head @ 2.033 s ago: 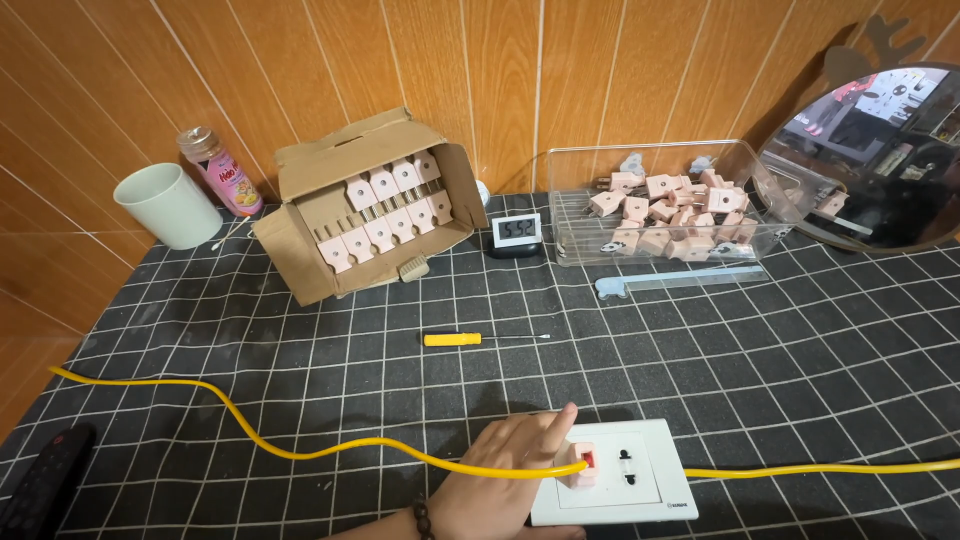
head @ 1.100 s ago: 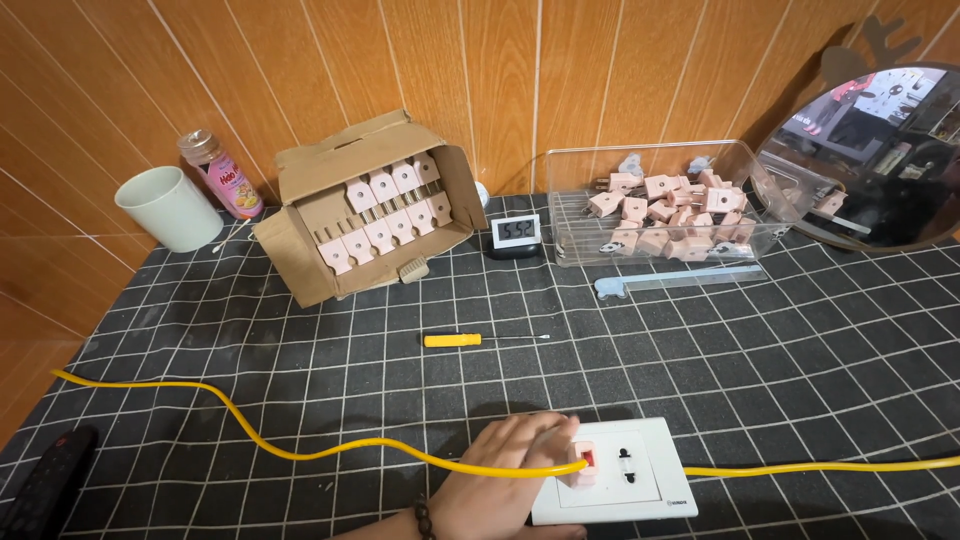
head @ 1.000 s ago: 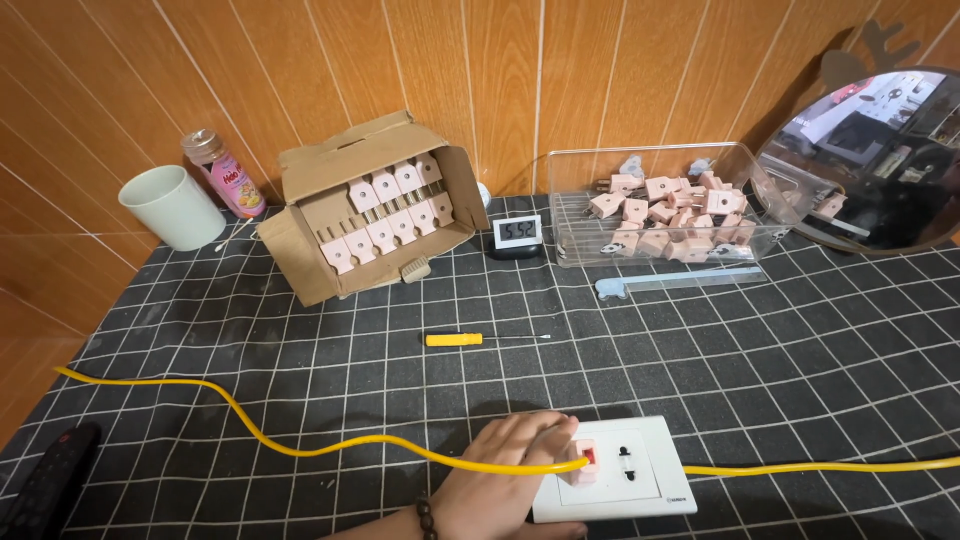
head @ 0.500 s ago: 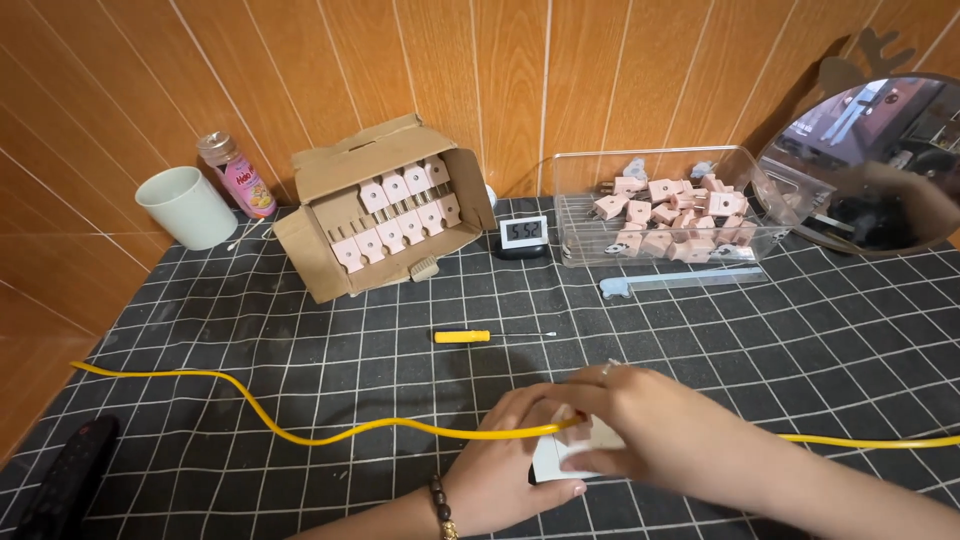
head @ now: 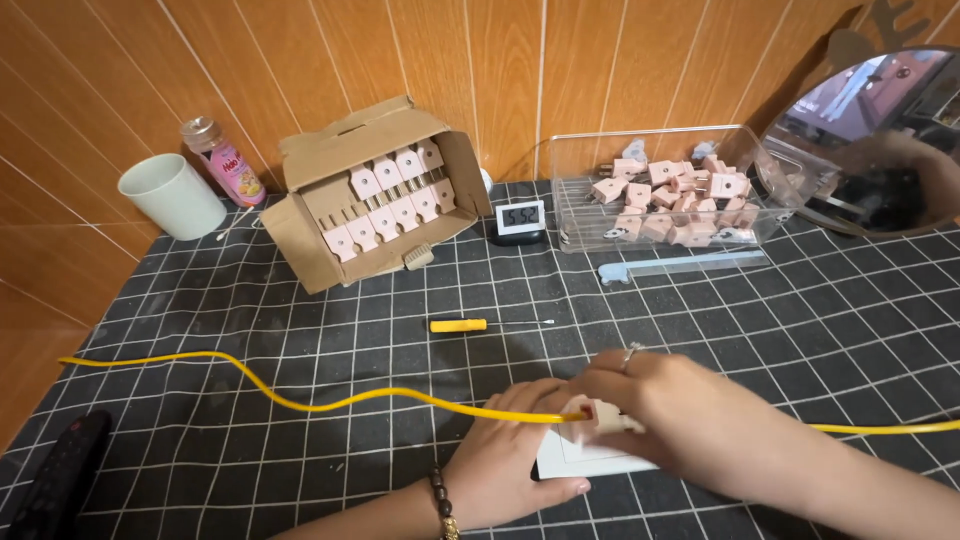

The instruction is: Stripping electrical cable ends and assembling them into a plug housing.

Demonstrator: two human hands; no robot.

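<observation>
A white wall socket plate (head: pixel 590 462) lies flat near the front edge of the black grid mat (head: pixel 300 470). My left hand (head: pixel 510 450) rests on its left side, fingers curled over it. My right hand (head: pixel 680 405), a ring on one finger, reaches in from the right and covers the top of the socket, fingers closed around a small pale plug piece (head: pixel 600 418) with a red spot. A yellow cable (head: pixel 300 400) runs across the mat from the left edge, passes under both hands and leaves at the right.
A yellow-handled screwdriver (head: pixel 480 324) lies mid-mat. Behind stand an open cardboard box (head: pixel 375 195) of pink plugs, a small digital clock (head: pixel 520 220), a clear bin (head: pixel 665 190) of plugs, a pale blue strip (head: pixel 680 265), a white cup (head: pixel 172 195), a pink bottle (head: pixel 222 160) and a round mirror (head: pixel 880 140).
My right hand has come in from the right and settled on the socket, hiding most of it. The view has shifted a little; the left hand stays on the plate.
</observation>
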